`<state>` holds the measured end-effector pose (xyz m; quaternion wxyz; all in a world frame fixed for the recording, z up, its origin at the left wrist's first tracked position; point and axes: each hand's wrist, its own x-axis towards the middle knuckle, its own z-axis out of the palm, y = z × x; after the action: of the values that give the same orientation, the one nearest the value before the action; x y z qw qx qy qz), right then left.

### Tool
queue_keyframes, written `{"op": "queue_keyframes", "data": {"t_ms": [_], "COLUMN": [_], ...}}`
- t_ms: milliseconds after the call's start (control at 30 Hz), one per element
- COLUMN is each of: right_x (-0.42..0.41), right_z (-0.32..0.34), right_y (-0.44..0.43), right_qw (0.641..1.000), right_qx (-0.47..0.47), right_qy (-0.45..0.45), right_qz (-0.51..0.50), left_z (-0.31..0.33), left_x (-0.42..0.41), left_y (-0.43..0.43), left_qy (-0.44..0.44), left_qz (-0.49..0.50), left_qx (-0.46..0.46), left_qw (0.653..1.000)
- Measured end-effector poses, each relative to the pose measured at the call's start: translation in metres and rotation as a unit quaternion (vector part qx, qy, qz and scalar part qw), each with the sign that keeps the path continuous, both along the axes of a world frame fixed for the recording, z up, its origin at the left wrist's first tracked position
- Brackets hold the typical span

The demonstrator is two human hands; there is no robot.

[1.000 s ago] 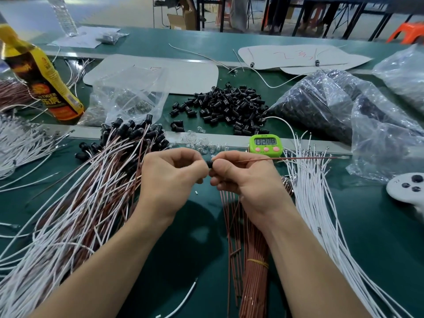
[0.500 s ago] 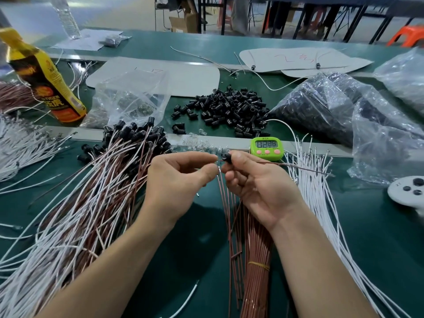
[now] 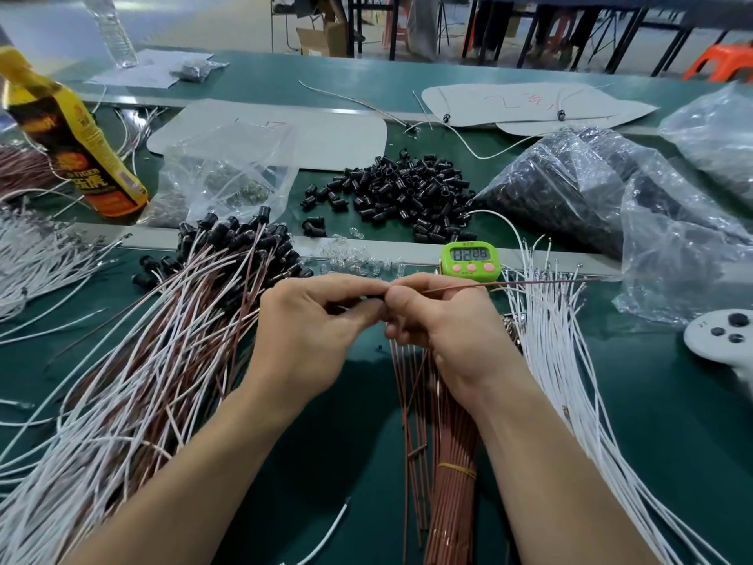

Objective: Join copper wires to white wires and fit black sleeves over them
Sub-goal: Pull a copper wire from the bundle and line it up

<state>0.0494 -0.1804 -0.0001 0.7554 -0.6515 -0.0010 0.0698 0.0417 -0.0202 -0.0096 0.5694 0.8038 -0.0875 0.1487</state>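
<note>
My left hand [image 3: 313, 320] and my right hand [image 3: 440, 320] meet fingertip to fingertip above the green table. Between them sits a small black sleeve [image 3: 373, 296], mostly hidden; my left fingers pinch it. My right hand pinches a copper wire [image 3: 509, 284] that runs out level to the right. A bundle of copper wires [image 3: 452, 462] lies under my right forearm. Loose white wires [image 3: 570, 360] fan out on the right. Finished wires with black sleeves [image 3: 163, 340] are heaped on the left. A pile of loose black sleeves [image 3: 399, 189] lies farther back.
A green timer [image 3: 469, 258] stands just behind my hands. Clear plastic bags [image 3: 591, 189] of dark parts fill the right; another bag [image 3: 220, 173] lies at back left. A yellow bottle [image 3: 69, 136] stands at the left. A white controller [image 3: 721, 332] sits at the right edge.
The copper wire has swung from slanting down-right to level. My two hands have closed together, and the black sleeve has moved in between the fingertips.
</note>
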Motion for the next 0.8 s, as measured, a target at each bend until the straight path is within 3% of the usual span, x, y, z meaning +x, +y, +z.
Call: {"op": "queue_keyframes", "data": {"t_ms": [133,233,400,800], "right_x": [0.0032,0.0047,0.0041,0.0060], "right_z": [-0.0011,-0.0022,-0.0014,-0.0041], "right_y": [0.0004,-0.0012,-0.0038,-0.0039], "right_qw": [0.997,0.993,0.989,0.994], "right_qx": [0.021,0.024,0.003,0.011], "right_qy": [0.009,-0.011,-0.061,-0.066], "right_qz": [-0.074,-0.113,-0.133,-0.090], "left_z": [-0.0025,-0.0029,-0.0039,-0.0019], "left_x": [0.0095,0.0122,0.0120,0.0096], "left_y": [-0.0004,0.0011,0.0011,-0.0004], "left_qy": [0.140,0.195,0.187,0.189], "left_qz": [0.048,0.044,0.031,-0.041], "left_qx": [-0.151,-0.218,-0.211,-0.231], "left_qw": [0.978,0.955,0.959,0.954]}}
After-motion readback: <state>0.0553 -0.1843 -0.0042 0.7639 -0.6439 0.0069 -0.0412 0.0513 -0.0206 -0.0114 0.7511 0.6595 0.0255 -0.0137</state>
